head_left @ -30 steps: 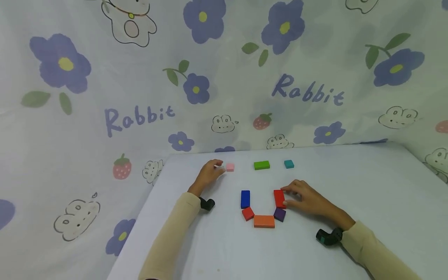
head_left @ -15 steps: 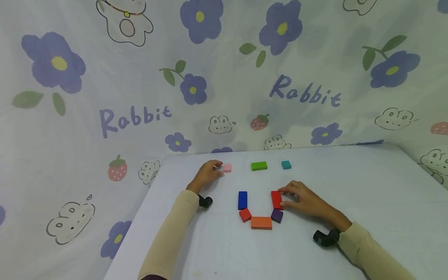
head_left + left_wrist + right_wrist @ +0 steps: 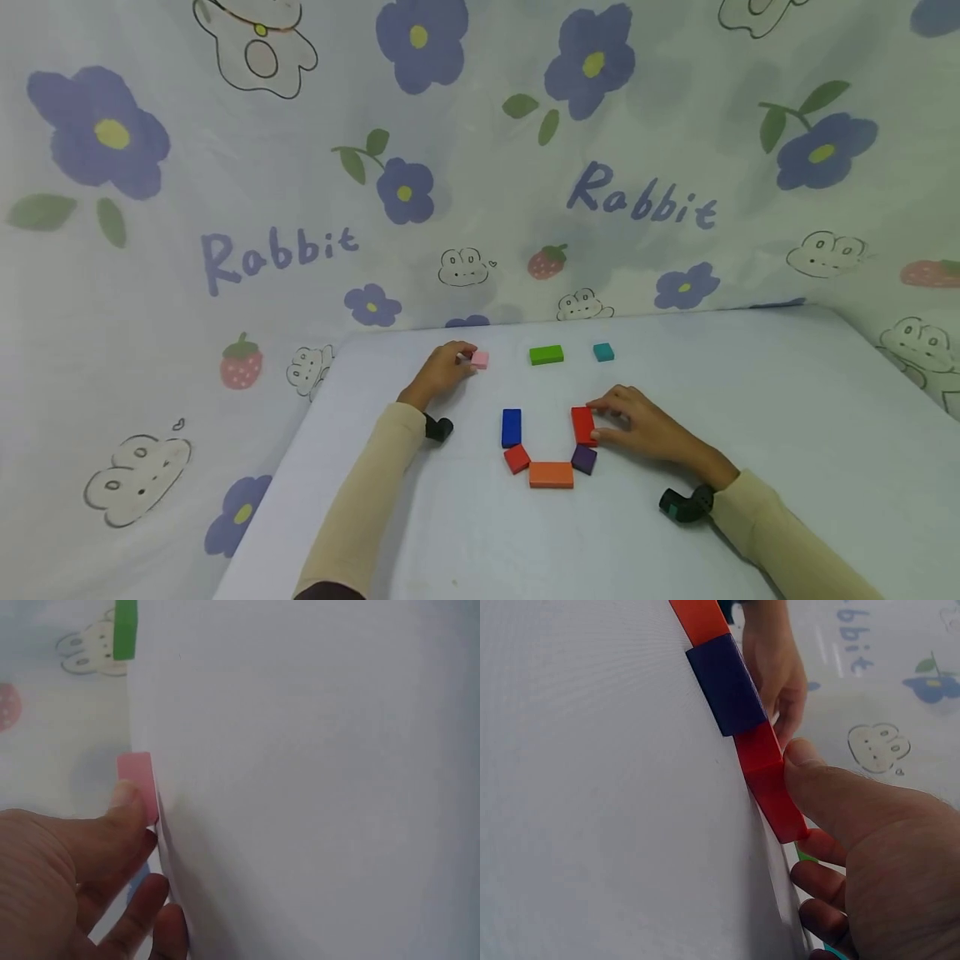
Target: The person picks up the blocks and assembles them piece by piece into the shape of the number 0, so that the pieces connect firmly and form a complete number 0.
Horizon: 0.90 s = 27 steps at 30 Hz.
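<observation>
In the head view my left hand (image 3: 441, 372) is at the back left, its thumb and forefinger pinching a small pink block (image 3: 481, 360). The left wrist view has the thumb against one face of that pink block (image 3: 138, 780). On the right, my right hand (image 3: 643, 423) holds a red rectangular block (image 3: 582, 426) between thumb and forefinger, one at each end of its right side. This red block meets a purple block (image 3: 584, 459). An orange block (image 3: 551, 475), a small red block (image 3: 517, 458) and a blue block (image 3: 512, 427) continue a U shape.
A green block (image 3: 546, 355) and a teal block (image 3: 603, 352) lie in the back row, right of the pink one. They all rest on a white table (image 3: 480, 542). Behind stands a patterned cloth (image 3: 480, 167) with flowers and rabbits.
My left hand has closed in on the pink block and now pinches it. The right hand stays at the red block. The whole head view has shifted slightly.
</observation>
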Available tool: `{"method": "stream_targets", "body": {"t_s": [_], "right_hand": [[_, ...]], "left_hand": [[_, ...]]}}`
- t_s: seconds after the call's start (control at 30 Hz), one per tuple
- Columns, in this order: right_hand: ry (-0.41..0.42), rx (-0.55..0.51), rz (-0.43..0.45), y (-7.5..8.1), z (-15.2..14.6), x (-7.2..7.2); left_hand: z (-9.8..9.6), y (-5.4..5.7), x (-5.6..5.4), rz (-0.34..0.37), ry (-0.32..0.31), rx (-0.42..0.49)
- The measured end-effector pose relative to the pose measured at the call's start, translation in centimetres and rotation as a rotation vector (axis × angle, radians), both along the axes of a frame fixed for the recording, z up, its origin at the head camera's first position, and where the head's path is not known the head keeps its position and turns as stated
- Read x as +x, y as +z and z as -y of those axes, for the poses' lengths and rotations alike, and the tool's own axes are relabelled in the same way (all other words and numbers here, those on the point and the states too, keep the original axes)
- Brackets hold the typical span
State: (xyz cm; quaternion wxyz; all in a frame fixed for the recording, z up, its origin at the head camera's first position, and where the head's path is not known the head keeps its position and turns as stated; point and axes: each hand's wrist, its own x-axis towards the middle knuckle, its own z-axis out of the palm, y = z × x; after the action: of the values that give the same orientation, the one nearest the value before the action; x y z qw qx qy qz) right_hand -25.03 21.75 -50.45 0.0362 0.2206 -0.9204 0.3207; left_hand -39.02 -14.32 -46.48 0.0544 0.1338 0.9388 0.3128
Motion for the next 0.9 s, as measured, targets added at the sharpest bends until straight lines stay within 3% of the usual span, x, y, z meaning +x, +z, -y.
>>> {"method": "stream_targets", "body": {"t_s": [0.23, 0.57, 0.9], "right_hand": [[-0.008, 0.000, 0.031, 0.0, 0.2, -0.3], [0.008, 0.000, 0.024, 0.3, 0.3, 0.0], [0.005, 0.013, 0.005, 0.0, 0.1, -0.3]], "left_hand": [[0.1, -0.1, -0.4, 0.011, -0.001, 0.000], [-0.1, 0.3, 0.0, -0.005, -0.003, -0.009], [-0.5, 1.6, 0.5, 0.010, -0.047, 0.017]]}}
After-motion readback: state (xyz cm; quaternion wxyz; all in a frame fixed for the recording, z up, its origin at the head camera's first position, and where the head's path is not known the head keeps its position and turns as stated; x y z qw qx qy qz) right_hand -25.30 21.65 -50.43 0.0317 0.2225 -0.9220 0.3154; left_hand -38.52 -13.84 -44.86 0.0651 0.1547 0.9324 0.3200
